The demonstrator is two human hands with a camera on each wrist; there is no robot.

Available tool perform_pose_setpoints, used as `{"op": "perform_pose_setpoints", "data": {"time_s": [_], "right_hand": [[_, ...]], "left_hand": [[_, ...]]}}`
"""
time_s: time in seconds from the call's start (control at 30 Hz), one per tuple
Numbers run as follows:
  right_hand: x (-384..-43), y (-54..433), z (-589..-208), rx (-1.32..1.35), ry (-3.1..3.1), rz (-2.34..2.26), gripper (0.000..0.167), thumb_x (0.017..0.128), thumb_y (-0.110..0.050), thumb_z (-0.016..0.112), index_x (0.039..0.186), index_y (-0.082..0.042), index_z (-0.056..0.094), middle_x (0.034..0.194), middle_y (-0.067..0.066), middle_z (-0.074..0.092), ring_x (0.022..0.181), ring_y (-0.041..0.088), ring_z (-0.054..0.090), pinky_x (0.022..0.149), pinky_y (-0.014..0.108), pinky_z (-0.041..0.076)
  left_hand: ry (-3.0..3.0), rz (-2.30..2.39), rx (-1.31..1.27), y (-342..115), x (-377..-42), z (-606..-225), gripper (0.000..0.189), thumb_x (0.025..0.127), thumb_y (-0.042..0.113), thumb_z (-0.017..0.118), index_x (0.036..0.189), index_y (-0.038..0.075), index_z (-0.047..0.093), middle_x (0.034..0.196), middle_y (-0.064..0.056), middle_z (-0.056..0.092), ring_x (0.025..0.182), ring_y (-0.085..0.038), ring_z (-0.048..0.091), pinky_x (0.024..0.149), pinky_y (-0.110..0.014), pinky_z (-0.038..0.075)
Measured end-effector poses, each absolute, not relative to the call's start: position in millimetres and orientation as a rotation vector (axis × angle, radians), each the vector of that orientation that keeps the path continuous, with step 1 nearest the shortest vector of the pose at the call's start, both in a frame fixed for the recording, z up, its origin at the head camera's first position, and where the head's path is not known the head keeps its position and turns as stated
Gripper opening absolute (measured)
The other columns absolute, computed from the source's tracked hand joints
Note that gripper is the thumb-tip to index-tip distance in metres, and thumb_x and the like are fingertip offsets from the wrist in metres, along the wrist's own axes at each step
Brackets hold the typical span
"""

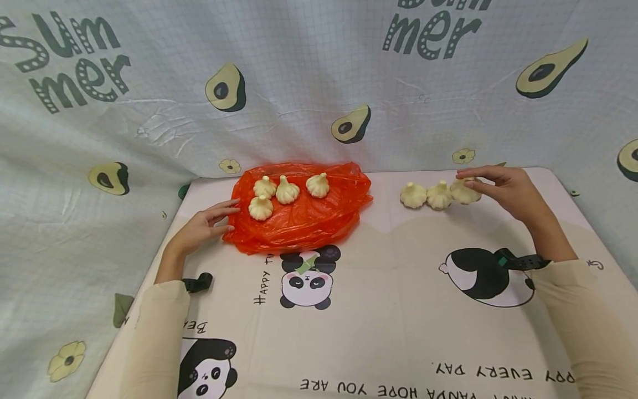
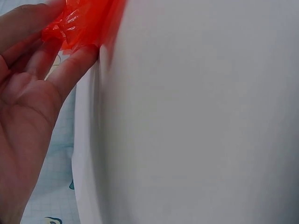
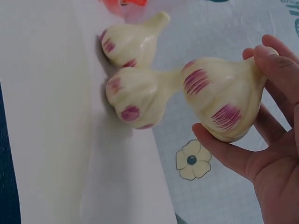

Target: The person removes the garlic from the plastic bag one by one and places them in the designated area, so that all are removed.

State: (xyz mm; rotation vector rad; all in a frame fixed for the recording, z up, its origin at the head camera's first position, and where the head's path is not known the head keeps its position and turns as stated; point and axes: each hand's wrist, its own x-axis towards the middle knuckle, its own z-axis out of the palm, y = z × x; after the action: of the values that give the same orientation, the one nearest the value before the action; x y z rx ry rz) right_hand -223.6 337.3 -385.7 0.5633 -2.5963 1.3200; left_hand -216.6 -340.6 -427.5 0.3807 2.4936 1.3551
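At 2 o'clock on the worktop [image 1: 374, 332], the right hand [image 1: 508, 191] has its grip on a garlic bulb [image 1: 464, 193], thumb and fingers curled about it. Two neighbouring bulbs [image 1: 413, 195], towards 1 o'clock, stand just beside it in a row, stems up; the right wrist view shows purple streaks on all three. Whether the held one's base touches the worktop, I cannot tell.

Near 10 o'clock the left hand [image 1: 201, 227] has a relaxed grip, its fingers reaching out nearly straight and touching the 9 o'clock edge of a crumpled red plastic bag [image 1: 299, 233]. The bag lies spread between 10 and 11 o'clock. Four bulbs [image 1: 287, 192] sit on the plastic, at the bag's own 9, 10, 11 and 1 o'clock.

A printed panda face [image 1: 306, 289] shows at 9 o'clock, and a second panda print [image 1: 478, 277] at 3. Towards 12 hangs a pale cloth [image 1: 284, 66] with avocado prints.
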Motion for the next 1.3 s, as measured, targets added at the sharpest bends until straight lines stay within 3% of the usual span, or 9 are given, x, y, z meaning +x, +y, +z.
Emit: {"op": "perform_pose_setpoints", "data": {"time_s": [0.27, 0.37, 0.5, 0.63, 0.8, 1.03, 1.2, 1.3], "right_hand": [[-228, 345, -391, 0.557, -2.6, 1.372, 0.027, 0.098, -0.007, 0.067, 0.124, -0.008, 0.074, 0.117, -0.016, 0.073, 0.117, -0.011, 0.056, 0.088, 0.005, 0.044], [-230, 348, -394, 0.568, -2.605, 1.354, 0.028, 0.098, -0.005, 0.067, 0.124, -0.011, 0.074, 0.121, -0.01, 0.073, 0.119, -0.011, 0.055, 0.09, 0.004, 0.043], [-234, 352, -398, 0.583, -2.61, 1.36, 0.029, 0.099, -0.005, 0.065, 0.126, -0.013, 0.073, 0.125, -0.006, 0.072, 0.119, -0.011, 0.054, 0.089, 0.003, 0.043], [-237, 355, -402, 0.593, -2.628, 1.357, 0.028, 0.1, -0.007, 0.063, 0.127, -0.011, 0.072, 0.125, -0.01, 0.071, 0.119, -0.012, 0.054, 0.09, 0.003, 0.043], [-241, 358, -405, 0.536, -2.68, 1.324, 0.027, 0.101, -0.013, 0.064, 0.127, -0.012, 0.072, 0.122, -0.022, 0.069, 0.119, -0.014, 0.051, 0.094, 0.004, 0.038], [-244, 364, -407, 0.443, -2.761, 1.299, 0.03, 0.102, -0.024, 0.064, 0.129, -0.015, 0.071, 0.123, -0.026, 0.067, 0.121, -0.015, 0.046, 0.103, 0.015, 0.033], [-246, 366, -408, 0.428, -2.78, 1.293, 0.029, 0.101, -0.025, 0.065, 0.128, -0.018, 0.072, 0.124, -0.019, 0.068, 0.12, -0.014, 0.047, 0.092, 0.009, 0.037], [-246, 367, -409, 0.44, -2.774, 1.316, 0.028, 0.101, -0.024, 0.065, 0.127, -0.017, 0.072, 0.124, -0.015, 0.07, 0.116, -0.014, 0.049, 0.086, 0.004, 0.039]], "left_hand": [[2.484, 1.356, 0.35, -339, -215, -427, 0.049, 0.098, 0.008, 0.066, 0.145, 0.002, 0.054, 0.167, -0.01, 0.027, 0.152, -0.038, 0.025, 0.119, -0.053, 0.027], [2.473, 1.363, 0.343, -341, -216, -428, 0.049, 0.098, 0.009, 0.066, 0.146, 0.003, 0.053, 0.167, -0.009, 0.026, 0.152, -0.038, 0.025, 0.117, -0.034, 0.035], [2.456, 1.387, 0.353, -342, -217, -431, 0.05, 0.098, 0.009, 0.067, 0.146, 0.002, 0.053, 0.167, -0.01, 0.026, 0.151, -0.039, 0.025, 0.103, -0.011, 0.04], [2.449, 1.405, 0.361, -343, -217, -432, 0.05, 0.098, 0.008, 0.067, 0.145, 0.001, 0.053, 0.167, -0.011, 0.026, 0.151, -0.04, 0.025, 0.101, -0.009, 0.041], [2.467, 1.39, 0.376, -342, -216, -431, 0.049, 0.098, 0.008, 0.066, 0.145, 0.001, 0.053, 0.167, -0.012, 0.026, 0.151, -0.042, 0.025, 0.103, -0.011, 0.04], [2.461, 1.383, 0.35, -340, -216, -428, 0.049, 0.098, 0.007, 0.066, 0.146, 0.003, 0.054, 0.167, -0.008, 0.027, 0.152, -0.037, 0.026, 0.104, -0.012, 0.041], [2.458, 1.373, 0.362, -340, -215, -425, 0.05, 0.099, 0.007, 0.065, 0.146, 0.002, 0.053, 0.167, -0.008, 0.026, 0.152, -0.036, 0.024, 0.117, -0.035, 0.035], [2.466, 1.364, 0.375, -339, -215, -425, 0.05, 0.098, 0.006, 0.065, 0.146, 0.001, 0.052, 0.167, -0.009, 0.026, 0.152, -0.037, 0.024, 0.119, -0.048, 0.029]]}}
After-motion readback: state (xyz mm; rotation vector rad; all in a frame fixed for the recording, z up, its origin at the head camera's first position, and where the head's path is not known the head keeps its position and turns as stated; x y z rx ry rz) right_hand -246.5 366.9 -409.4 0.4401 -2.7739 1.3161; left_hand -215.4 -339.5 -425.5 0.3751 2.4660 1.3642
